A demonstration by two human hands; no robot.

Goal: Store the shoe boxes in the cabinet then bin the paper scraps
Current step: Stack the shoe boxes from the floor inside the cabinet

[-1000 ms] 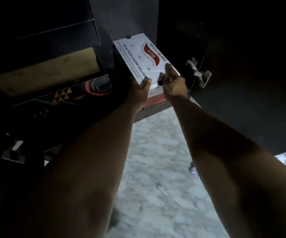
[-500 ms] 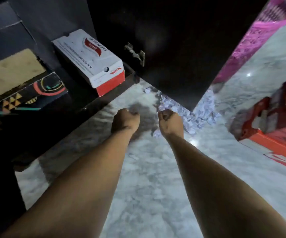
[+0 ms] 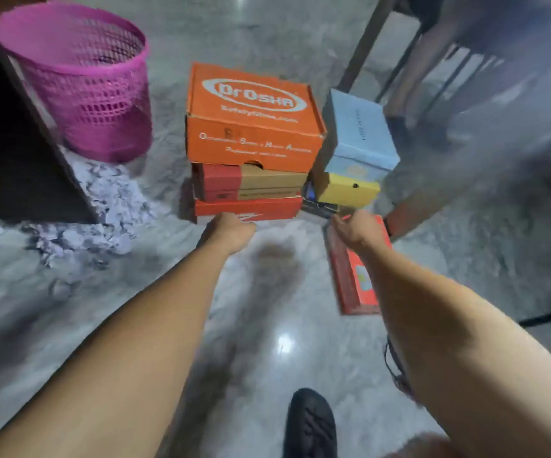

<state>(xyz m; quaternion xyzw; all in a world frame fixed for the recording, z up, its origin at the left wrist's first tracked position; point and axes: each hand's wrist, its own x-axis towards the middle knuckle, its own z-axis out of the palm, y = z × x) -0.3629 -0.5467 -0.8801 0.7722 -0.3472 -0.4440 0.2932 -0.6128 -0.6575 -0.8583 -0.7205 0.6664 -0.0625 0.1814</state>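
A stack of shoe boxes stands on the marble floor: a large orange box (image 3: 251, 117) on top, a red and brown box (image 3: 251, 185) under it, a flat red box (image 3: 267, 206) at the bottom. To its right a pale blue box (image 3: 358, 130) rests on a yellow box (image 3: 343, 190). A red box (image 3: 350, 279) lies flat near my right arm. My left hand (image 3: 231, 231) is curled, empty, just in front of the bottom red box. My right hand (image 3: 353, 229) is curled and empty above the flat red box. Paper scraps (image 3: 102, 206) are heaped on the floor at left.
A pink mesh bin (image 3: 82, 81) stands at the far left beside the dark cabinet door (image 3: 9, 153). A dark chair frame (image 3: 399, 61) and a person's legs are at the back right. My dark shoe (image 3: 310, 424) is at the bottom.
The white shoe box was left in the cabinet and both hands came away empty. My view swung right from the cabinet to the stacked boxes and the pink bin.
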